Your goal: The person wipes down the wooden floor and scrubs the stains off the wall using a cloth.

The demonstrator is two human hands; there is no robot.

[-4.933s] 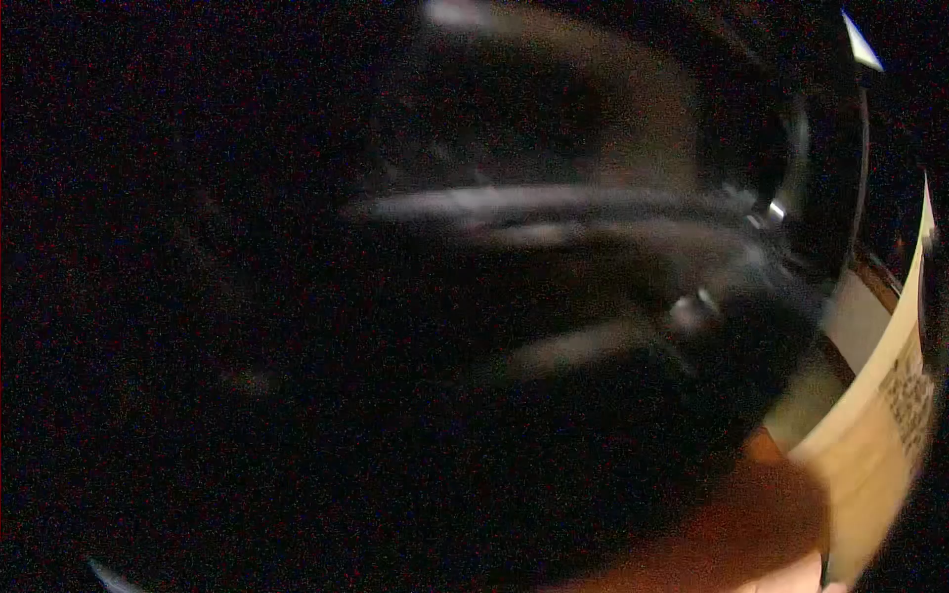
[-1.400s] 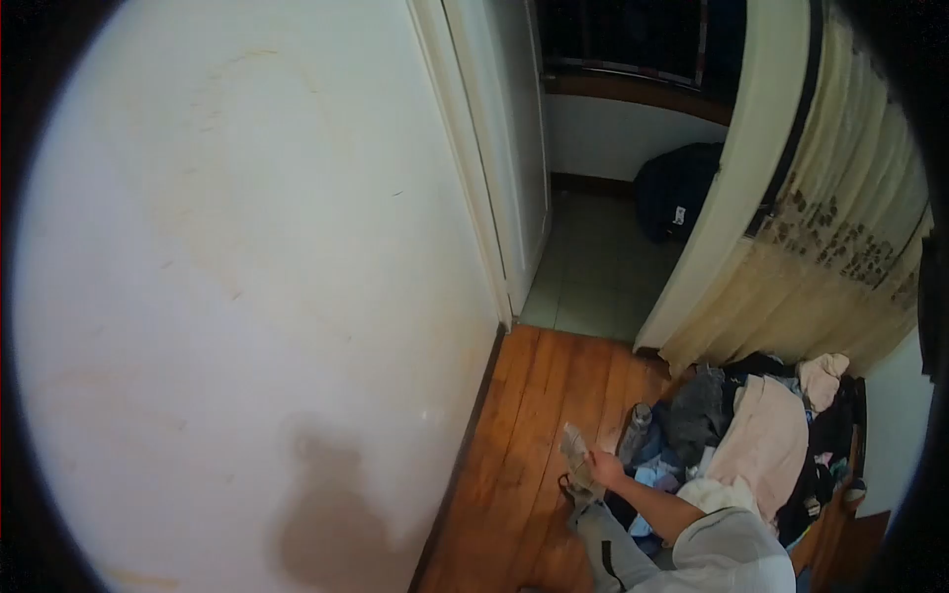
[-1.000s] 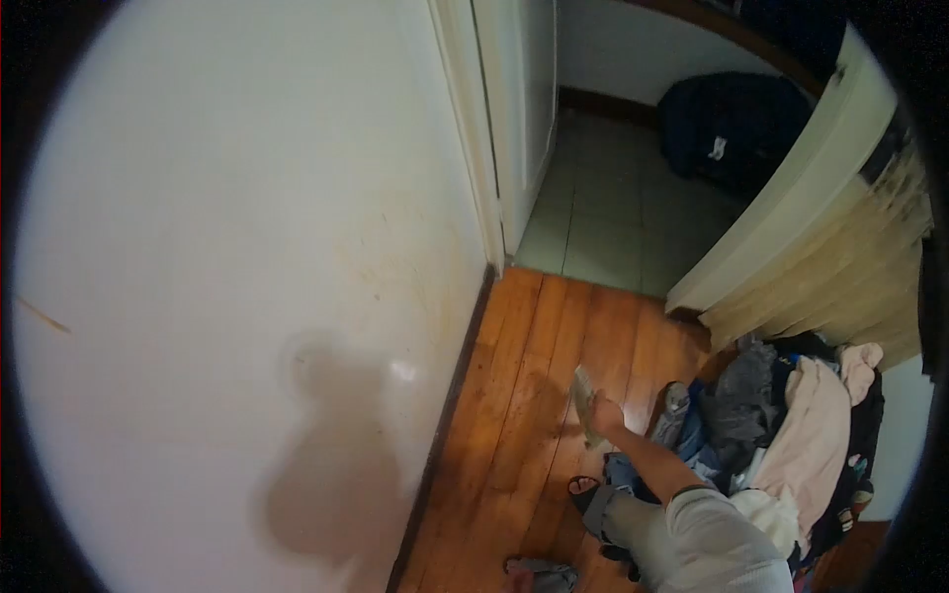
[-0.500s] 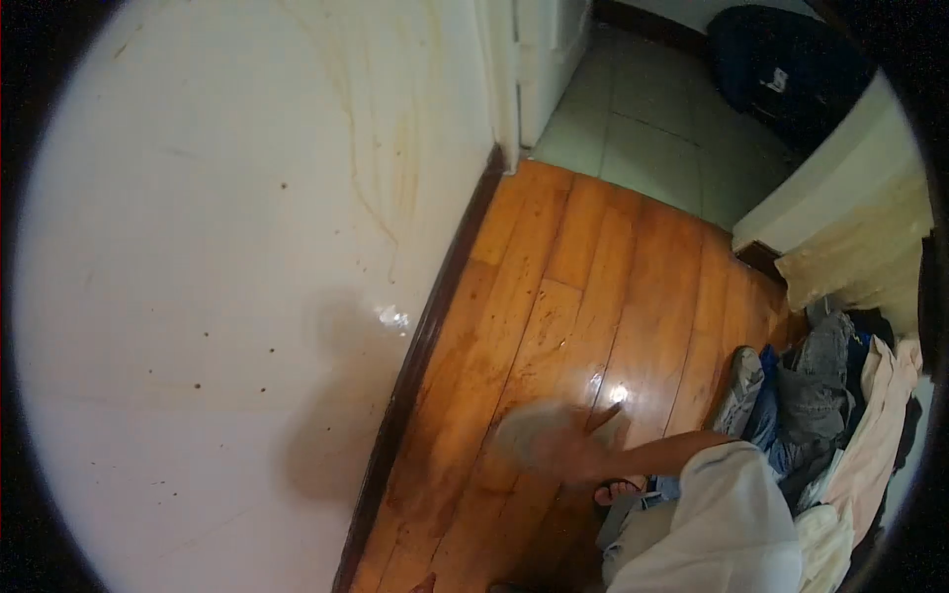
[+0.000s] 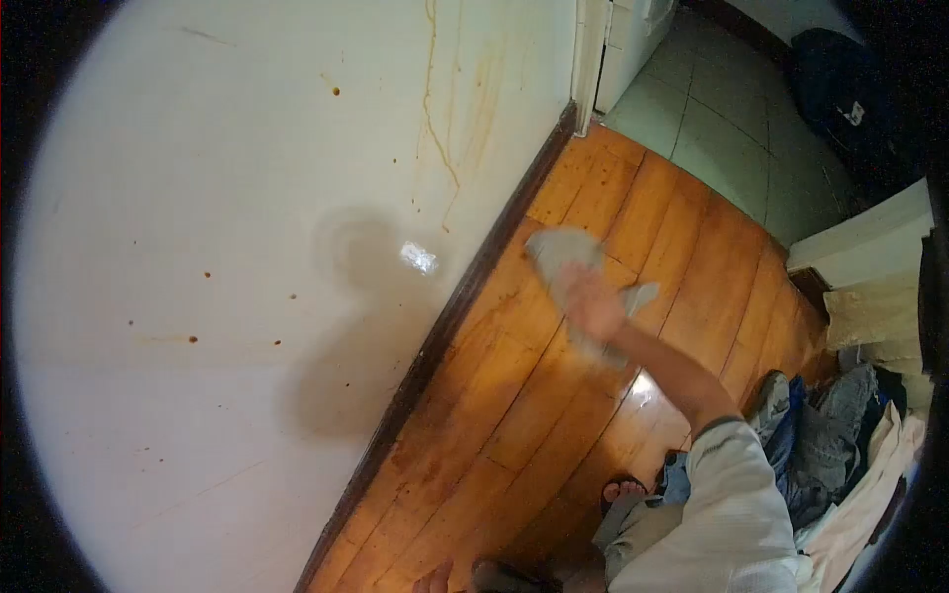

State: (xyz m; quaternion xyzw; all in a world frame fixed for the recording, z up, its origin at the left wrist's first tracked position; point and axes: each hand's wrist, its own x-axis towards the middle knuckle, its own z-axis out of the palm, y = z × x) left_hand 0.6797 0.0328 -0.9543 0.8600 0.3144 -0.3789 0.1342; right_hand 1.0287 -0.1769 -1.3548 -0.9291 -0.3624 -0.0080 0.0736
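My right hand point(image 5: 591, 304) presses a pale grey cloth point(image 5: 568, 252) onto the wooden floor point(image 5: 514, 395). The hand and cloth are smeared by motion, and the cloth's edges stick out beyond the fingers and beside the wrist. Brown wet-looking smears lie on the boards near the skirting board point(image 5: 465, 287). At the bottom edge a bit of skin point(image 5: 431, 579) shows, perhaps fingers of my left hand, but it is cut off and I cannot make it out. A sandalled foot point(image 5: 623, 491) stands below my right arm.
On the left rises a white wall point(image 5: 227, 198) with brown drips and spots. A pile of clothes point(image 5: 825, 445) lies at the right. Beyond the boards, grey-green tiles point(image 5: 727, 109) lead to a dark bag-like bundle point(image 5: 840, 109). A door frame point(image 5: 586, 64) stands at the wall's end.
My right hand has slid the cloth forward across the boards, away from my feet, and the arm is stretched further out. The camera view has shifted too.
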